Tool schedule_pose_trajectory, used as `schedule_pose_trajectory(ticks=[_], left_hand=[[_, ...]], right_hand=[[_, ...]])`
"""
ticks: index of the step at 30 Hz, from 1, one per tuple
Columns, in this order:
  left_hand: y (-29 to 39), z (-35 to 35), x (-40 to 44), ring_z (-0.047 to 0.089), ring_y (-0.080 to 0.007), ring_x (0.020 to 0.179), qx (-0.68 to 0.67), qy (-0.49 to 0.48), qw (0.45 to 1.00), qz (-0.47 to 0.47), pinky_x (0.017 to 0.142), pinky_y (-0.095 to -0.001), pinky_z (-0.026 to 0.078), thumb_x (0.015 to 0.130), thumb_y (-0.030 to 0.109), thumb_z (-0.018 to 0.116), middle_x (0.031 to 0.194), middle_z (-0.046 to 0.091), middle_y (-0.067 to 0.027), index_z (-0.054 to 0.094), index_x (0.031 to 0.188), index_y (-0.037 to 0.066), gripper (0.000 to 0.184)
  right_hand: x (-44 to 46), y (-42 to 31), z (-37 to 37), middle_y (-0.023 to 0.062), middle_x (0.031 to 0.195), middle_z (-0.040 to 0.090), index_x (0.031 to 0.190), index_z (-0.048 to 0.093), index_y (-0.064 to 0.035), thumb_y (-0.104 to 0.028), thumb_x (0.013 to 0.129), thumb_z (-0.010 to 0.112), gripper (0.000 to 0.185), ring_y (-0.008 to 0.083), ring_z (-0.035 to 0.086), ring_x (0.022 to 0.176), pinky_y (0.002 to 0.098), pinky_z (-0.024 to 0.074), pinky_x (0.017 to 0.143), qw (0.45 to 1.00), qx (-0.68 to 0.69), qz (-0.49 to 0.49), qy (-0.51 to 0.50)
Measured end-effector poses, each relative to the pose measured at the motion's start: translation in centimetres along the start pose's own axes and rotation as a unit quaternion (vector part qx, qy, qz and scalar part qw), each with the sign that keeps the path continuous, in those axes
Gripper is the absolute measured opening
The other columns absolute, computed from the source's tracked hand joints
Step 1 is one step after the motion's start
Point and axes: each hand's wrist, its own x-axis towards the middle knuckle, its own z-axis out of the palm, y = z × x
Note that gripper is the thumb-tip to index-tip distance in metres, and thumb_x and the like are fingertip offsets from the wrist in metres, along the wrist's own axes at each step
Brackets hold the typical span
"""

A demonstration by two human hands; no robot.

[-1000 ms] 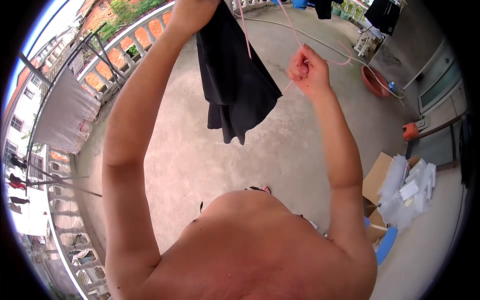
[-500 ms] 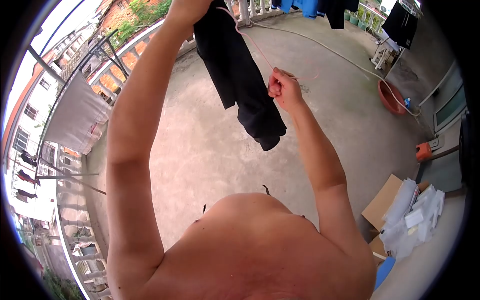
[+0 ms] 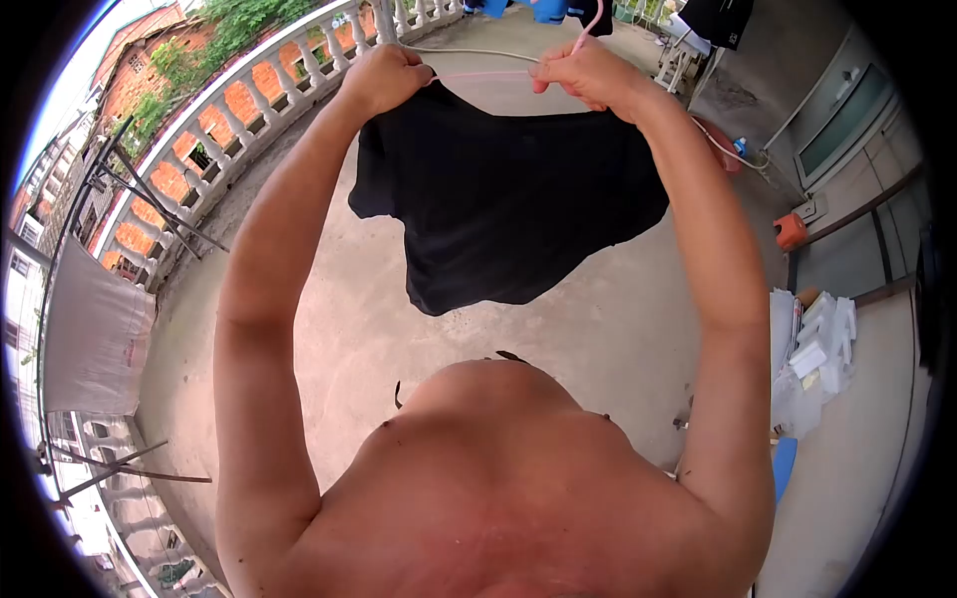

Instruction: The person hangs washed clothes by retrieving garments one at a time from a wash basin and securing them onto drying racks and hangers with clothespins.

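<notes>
A black shirt [image 3: 518,204] hangs spread out in front of me, its upper edge stretched between both hands. My left hand [image 3: 387,82] pinches its upper left corner. My right hand [image 3: 590,78] is closed around a thin pink clothes hanger [image 3: 601,18], part of which rises above the fingers. A pale pink strand of it runs across toward my left hand. At the right, the cloth hangs just under my right hand and behind the forearm; whether those fingers also grip it is hidden.
A balustrade [image 3: 244,122] lines the far left side. A hose [image 3: 469,54] crosses the concrete floor [image 3: 329,399]. Blue and black clothes [image 3: 546,10] hang at the top. A reddish basin [image 3: 720,148], an orange object [image 3: 791,231] and white packaging [image 3: 819,344] are on the right.
The black shirt, earlier bunched lengthwise from my left hand, is now spread wide. My right hand has moved up, level with my left. The view has turned to the right.
</notes>
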Motion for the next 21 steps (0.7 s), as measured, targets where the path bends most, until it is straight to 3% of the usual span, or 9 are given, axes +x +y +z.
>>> schedule_pose_trajectory(ticks=[3, 4, 5, 7, 8, 9, 15, 17, 21], left_hand=[[-2.3, 0.4, 2.9, 0.063, -0.0305, 0.082, -0.059, -0.015, 0.998, 0.004, 0.078, -0.0374, 0.048, 0.071, 0.035, 0.055, 0.081, 0.066, -0.0166, 0.069, 0.081, 0.007, 0.033], [-2.7, 0.5, 3.5, 0.063, -0.0274, 0.078, -0.063, 0.007, 0.998, 0.029, 0.074, -0.0347, 0.048, 0.072, 0.03, 0.055, 0.08, 0.066, -0.0151, 0.069, 0.082, 0.008, 0.029], [-3.1, 0.6, 4.3, 0.063, -0.0274, 0.078, -0.067, 0.003, 0.997, 0.038, 0.074, -0.0347, 0.048, 0.072, 0.03, 0.055, 0.08, 0.066, -0.0151, 0.069, 0.082, 0.008, 0.029], [-3.4, 0.9, 5.6, 0.062, -0.0203, 0.07, -0.328, -0.103, 0.939, -0.02, 0.069, -0.0307, 0.049, 0.075, 0.025, 0.054, 0.078, 0.066, -0.0109, 0.069, 0.089, 0.007, 0.027], [-3.5, 1.1, 6.1, 0.06, -0.0133, 0.065, -0.281, -0.089, 0.953, 0.072, 0.063, -0.0272, 0.048, 0.079, 0.024, 0.055, 0.076, 0.065, -0.0074, 0.067, 0.091, 0.002, 0.028], [-3.5, 1.4, 6.7, 0.06, -0.0133, 0.065, -0.284, -0.093, 0.951, 0.083, 0.063, -0.0272, 0.048, 0.079, 0.024, 0.055, 0.076, 0.065, -0.0074, 0.067, 0.091, 0.002, 0.028], [-4.1, 2.9, 11.6, 0.058, -0.0116, 0.064, -0.242, -0.071, 0.967, 0.038, 0.061, -0.0258, 0.046, 0.08, 0.039, 0.063, 0.071, 0.063, -0.0049, 0.067, 0.087, -0.002, 0.042], [-5.7, 3.5, 13.8, 0.057, -0.0113, 0.064, -0.26, -0.033, 0.964, 0.049, 0.061, -0.0254, 0.045, 0.078, 0.041, 0.066, 0.069, 0.063, -0.0044, 0.068, 0.085, -0.002, 0.044], [-7.7, 2.3, 17.2, 0.059, -0.0109, 0.064, -0.282, -0.025, 0.959, 0.0, 0.059, -0.0227, 0.047, 0.083, 0.035, 0.064, 0.074, 0.063, -0.0045, 0.065, 0.087, -0.004, 0.039]], right_hand=[[3.1, -1.4, 0.4, -0.0056, 0.048, 0.028, 0.071, 0.062, -0.0045, -0.03, 0.078, 0.061, 0.027, 0.0043, 0.021, 0.038, 0.0228, 0.0154, 0.036, 0.999, -0.038, 0.029, 0.006], [3.8, -2.4, -0.4, -0.0011, 0.054, 0.042, 0.078, 0.062, -0.0026, -0.028, 0.077, 0.063, 0.025, 0.008, 0.036, 0.044, 0.0243, 0.0302, 0.042, 0.997, -0.051, 0.059, -0.025], [5.0, -2.2, -0.6, -0.0011, 0.054, 0.042, 0.078, 0.062, -0.0026, -0.028, 0.077, 0.063, 0.025, 0.008, 0.036, 0.044, 0.0243, 0.0302, 0.042, 0.996, -0.052, 0.067, -0.017], [6.8, -1.9, -0.7, 0.0079, 0.058, 0.052, 0.072, 0.06, -0.0019, -0.021, 0.075, 0.062, 0.02, 0.0179, 0.051, 0.048, 0.0297, 0.0404, 0.041, 0.993, -0.089, 0.046, 0.059], [7.5, -1.9, -0.6, 0.0023, 0.048, 0.044, 0.058, 0.059, -0.0049, -0.022, 0.065, 0.068, 0.02, 0.0111, 0.038, 0.038, 0.0287, 0.0249, 0.033, 0.994, -0.045, 0.031, 0.09], [8.2, -1.9, -0.6, 0.0023, 0.048, 0.044, 0.058, 0.059, -0.0049, -0.022, 0.065, 0.068, 0.02, 0.0111, 0.038, 0.038, 0.0287, 0.0249, 0.033, 0.993, -0.048, 0.036, 0.1], [10.8, 0.8, -3.5, 0.0031, 0.066, 0.058, 0.076, 0.061, -0.0021, -0.028, 0.075, 0.068, 0.027, 0.0127, 0.049, 0.05, 0.0256, 0.0387, 0.044, 0.995, -0.037, 0.022, 0.09], [10.6, 5.6, -4.9, 0.0043, 0.073, 0.055, 0.089, 0.06, -0.0007, -0.02, 0.074, 0.067, 0.026, 0.013, 0.052, 0.067, 0.0286, 0.0436, 0.062, 0.976, -0.123, -0.116, 0.136], [11.1, 16.3, -11.1, 0.0084, 0.082, 0.059, 0.101, 0.056, -0.0006, -0.015, 0.073, 0.067, 0.033, 0.0154, 0.057, 0.077, 0.0307, 0.0459, 0.071, 0.966, -0.255, 0.03, 0.038]])
